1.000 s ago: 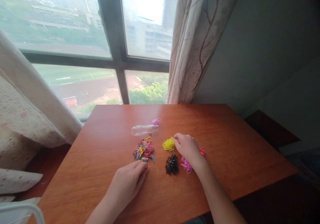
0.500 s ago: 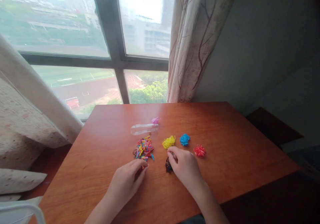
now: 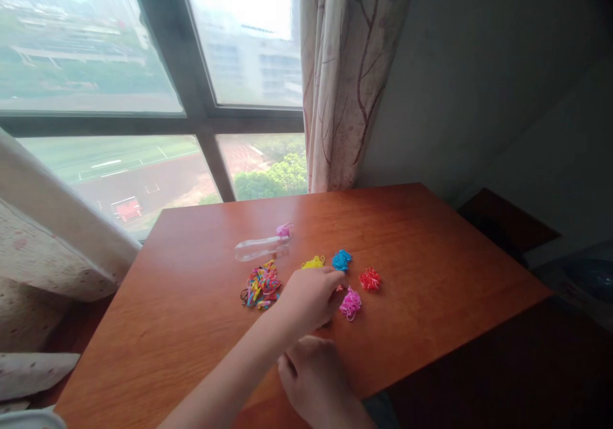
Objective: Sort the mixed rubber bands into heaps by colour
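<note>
My left hand (image 3: pixel 313 295) reaches across to the right over my right hand, its fingers pinched on a small red rubber band (image 3: pixel 340 286). Right beside these fingertips lies a pink pile of rubber bands (image 3: pixel 350 304). My right hand (image 3: pixel 313 371) rests lower, near the front of the table, with curled fingers; anything inside them is hidden. Left of my left forearm is a mixed-colour pile of rubber bands (image 3: pixel 262 285). Behind my left hand a yellow pile (image 3: pixel 313 262) is partly covered. A blue pile (image 3: pixel 341 260) and a red pile (image 3: pixel 370 280) sit farther right.
A clear plastic container (image 3: pixel 258 249) lies on its side behind the mixed pile, with a pink item (image 3: pixel 284 230) near its end. The wooden table (image 3: pixel 191 276) stands against a window, with curtains (image 3: pixel 335 97) on both sides.
My left hand has moved from the mixed pile rightward to the pink pile. My right hand has drawn back toward me, uncovering the pink pile. The black pile is now hidden. My view has turned right.
</note>
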Motion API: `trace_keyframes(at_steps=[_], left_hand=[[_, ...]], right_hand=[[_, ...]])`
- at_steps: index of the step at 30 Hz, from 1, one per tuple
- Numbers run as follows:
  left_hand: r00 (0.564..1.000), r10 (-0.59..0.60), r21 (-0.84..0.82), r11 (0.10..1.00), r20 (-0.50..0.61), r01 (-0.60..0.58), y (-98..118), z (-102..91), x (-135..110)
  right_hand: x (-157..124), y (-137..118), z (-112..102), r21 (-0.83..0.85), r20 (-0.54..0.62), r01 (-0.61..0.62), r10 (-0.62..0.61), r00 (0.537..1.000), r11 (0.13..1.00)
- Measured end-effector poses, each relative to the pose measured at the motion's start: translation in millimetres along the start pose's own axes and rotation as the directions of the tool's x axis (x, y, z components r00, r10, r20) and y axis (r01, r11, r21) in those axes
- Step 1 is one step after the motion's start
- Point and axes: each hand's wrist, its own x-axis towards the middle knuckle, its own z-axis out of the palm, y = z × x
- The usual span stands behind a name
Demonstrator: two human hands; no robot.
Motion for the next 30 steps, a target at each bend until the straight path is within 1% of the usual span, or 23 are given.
trace_keyframes(at_steps=[3, 7, 11, 14, 16, 19, 22, 24, 27, 28, 30], left_hand=[[0.998, 0.049, 0.032, 0.998, 0.037, -0.050, 9.2, 7.0, 35.3], [0.992, 0.099, 0.063, 0.993, 0.084, -0.104, 16.6, 22.2, 64.0], [0.984, 0.121, 0.079, 0.988, 0.127, -0.132, 20.7, 32.7, 77.3], [0.984, 0.117, 0.082, 0.988, 0.136, -0.129, 19.2, 32.5, 76.7], [0.988, 0.094, 0.085, 0.991, 0.125, -0.105, 15.4, 28.7, 70.3], [0.995, 0.031, 0.091, 0.995, 0.097, -0.040, 5.8, 19.6, 52.4], [0.996, -0.060, 0.101, 0.993, 0.060, 0.054, -8.6, 8.5, 27.3], [0.989, -0.144, 0.117, 0.983, 0.024, 0.140, -21.2, 1.0, 7.5], [0.957, -0.289, 0.149, 0.945, -0.038, 0.292, -43.6, -8.1, -25.7], [0.939, -0.338, 0.162, 0.925, -0.063, 0.344, -51.2, -10.3, -37.3], [0.885, -0.449, 0.205, 0.861, -0.119, 0.465, -65.0, -13.0, -59.9]], right_hand=[[0.7, -0.1, 2.9, -0.012, -0.005, -0.008, 0.008, 1.000, 1.000], [1.2, 1.8, 4.7, -0.008, -0.004, 0.021, -0.021, 1.000, 1.000], [1.3, 3.3, 5.6, 0.019, -0.015, 0.054, -0.054, 0.998, 0.998], [0.9, 3.9, 5.8, 0.028, -0.025, 0.059, -0.058, 0.998, 0.998], [0.7, 3.5, 5.3, 0.032, -0.026, 0.056, -0.055, 0.998, 0.998], [0.6, 1.9, 3.2, 0.018, -0.013, 0.034, -0.033, 0.999, 0.999], [1.1, 0.6, 1.2, 0.029, -0.022, 0.022, -0.022, 1.000, 0.999], [1.4, 0.0, 0.8, 0.046, -0.039, 0.028, -0.026, 0.999, 0.999], [1.2, -2.3, 1.2, 0.066, -0.057, 0.031, -0.027, 0.998, 0.997], [1.1, -3.9, 1.0, 0.070, -0.060, 0.029, -0.025, 0.998, 0.997], [1.7, -8.6, -0.7, 0.068, -0.069, 0.027, -0.022, 0.997, 0.997]])
